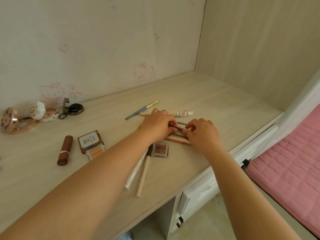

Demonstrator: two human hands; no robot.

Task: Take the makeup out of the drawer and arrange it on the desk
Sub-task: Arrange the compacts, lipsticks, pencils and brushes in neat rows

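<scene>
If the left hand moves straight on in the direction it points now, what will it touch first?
Probably the right hand. The left hand points rightward along the dark red tube, which both hands pinch, and the right hand's fingers sit just past its end. Depth is hard to judge here.

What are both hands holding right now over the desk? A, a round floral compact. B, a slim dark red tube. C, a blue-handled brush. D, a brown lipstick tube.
B: the left hand and right hand pinch the two ends of a slim dark red tube between them.
</scene>
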